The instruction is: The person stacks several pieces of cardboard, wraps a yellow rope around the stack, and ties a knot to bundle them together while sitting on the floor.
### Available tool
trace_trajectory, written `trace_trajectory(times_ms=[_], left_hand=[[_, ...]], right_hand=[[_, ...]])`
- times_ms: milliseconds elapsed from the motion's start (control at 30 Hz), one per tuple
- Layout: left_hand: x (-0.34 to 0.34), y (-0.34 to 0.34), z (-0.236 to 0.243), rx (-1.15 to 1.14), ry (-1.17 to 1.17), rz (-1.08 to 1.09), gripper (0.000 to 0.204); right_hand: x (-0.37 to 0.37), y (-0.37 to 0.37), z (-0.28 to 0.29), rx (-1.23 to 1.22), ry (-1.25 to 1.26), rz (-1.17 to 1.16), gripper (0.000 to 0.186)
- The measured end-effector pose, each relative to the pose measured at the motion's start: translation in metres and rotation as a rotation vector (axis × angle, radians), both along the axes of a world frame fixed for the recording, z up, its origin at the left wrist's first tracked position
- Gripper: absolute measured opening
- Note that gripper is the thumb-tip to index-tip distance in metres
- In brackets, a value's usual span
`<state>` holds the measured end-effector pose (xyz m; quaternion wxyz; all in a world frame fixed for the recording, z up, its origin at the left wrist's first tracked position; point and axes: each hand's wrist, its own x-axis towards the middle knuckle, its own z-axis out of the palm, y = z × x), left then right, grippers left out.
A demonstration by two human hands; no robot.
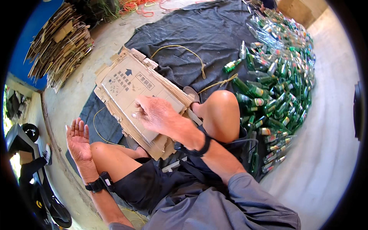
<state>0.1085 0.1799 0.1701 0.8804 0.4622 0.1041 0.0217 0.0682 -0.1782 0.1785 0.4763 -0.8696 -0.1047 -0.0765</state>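
My left hand is raised beside my left knee, palm up, with its fingers stretched out and nothing in it. My right hand is over a flattened stack of cardboard with printed marks on its top sheet, lying between my feet. The fingers of that hand are curled together; what they hold, if anything, I cannot make out. A yellow cord runs in a loop on the dark tarp past the cardboard, and another lies near my right foot.
Many glass bottles, mostly green, cover the right side. A tall cardboard pile stands against a blue surface at upper left. Orange string lies at the back, a dark vehicle at left. Part of another person shows at top right.
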Motion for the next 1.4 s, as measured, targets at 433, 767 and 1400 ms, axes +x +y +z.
trace_trajectory(times_ms=[433, 767, 1400], left_hand=[[-0.031, 0.041, -0.007, 0.123, -0.029, -0.022, 0.039], [-0.046, 0.030, -0.004, 0.367, -0.084, 0.077, 0.035], [-0.127, 0.020, -0.084, 0.494, 0.305, 0.166, 0.022]], right_hand=[[-0.129, -0.192, 0.029, 0.182, -0.083, -0.487, 0.017], [-0.172, -0.224, -0.034, 0.325, 0.228, -0.623, 0.024], [-0.143, -0.227, -0.036, 0.106, 0.122, -0.751, 0.032]])
